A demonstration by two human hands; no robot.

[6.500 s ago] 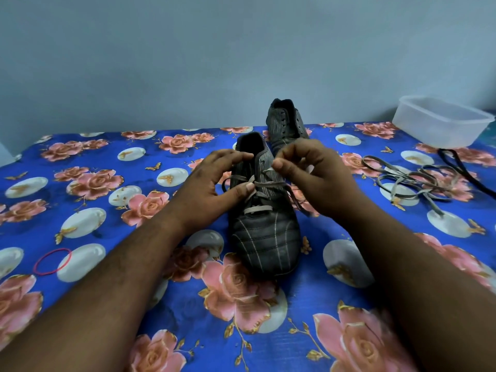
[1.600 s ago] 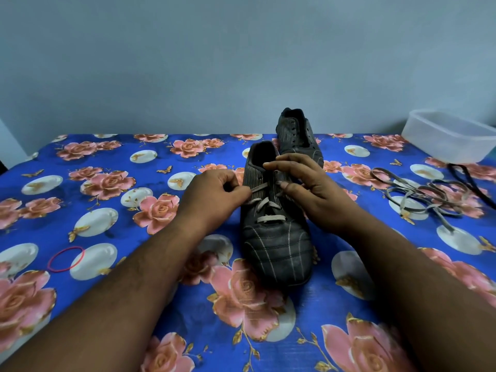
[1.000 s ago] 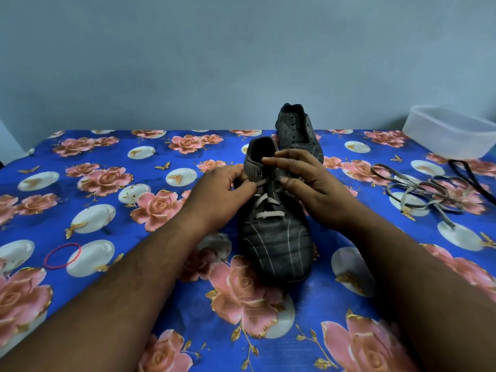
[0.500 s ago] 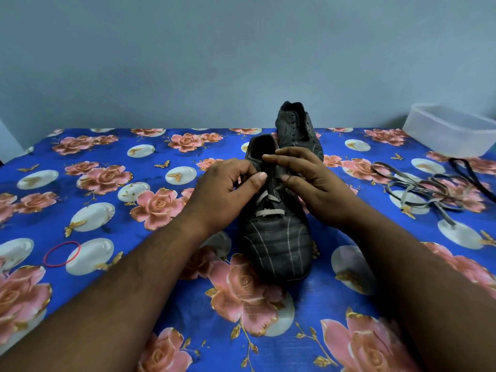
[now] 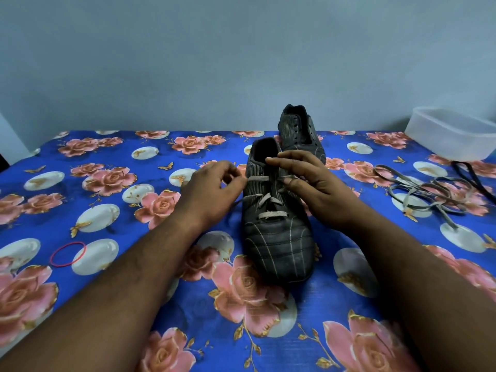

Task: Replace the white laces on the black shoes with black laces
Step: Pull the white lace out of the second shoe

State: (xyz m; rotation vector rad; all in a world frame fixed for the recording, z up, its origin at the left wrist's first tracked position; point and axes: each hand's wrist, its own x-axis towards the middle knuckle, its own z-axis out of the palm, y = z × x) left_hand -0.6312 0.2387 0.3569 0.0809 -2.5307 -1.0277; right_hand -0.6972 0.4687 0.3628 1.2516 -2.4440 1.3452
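We see the near black shoe (image 5: 277,237) toe-first on the flowered cloth (image 5: 112,183), white lace (image 5: 271,214) still threaded. Our left hand (image 5: 212,194) pinches the lace at the shoe's left side; our right hand (image 5: 314,186) rests on the right side, fingers loosely extended. Farther right lie loose laces (image 5: 429,191) and a black lace (image 5: 472,175); beyond, the second shoe (image 5: 298,130) and tub (image 5: 453,135).

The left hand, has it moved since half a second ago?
Yes. The left hand drew back leftward: its thumb lay over the near shoe, now its fingers pinch the white lace at its left edge.
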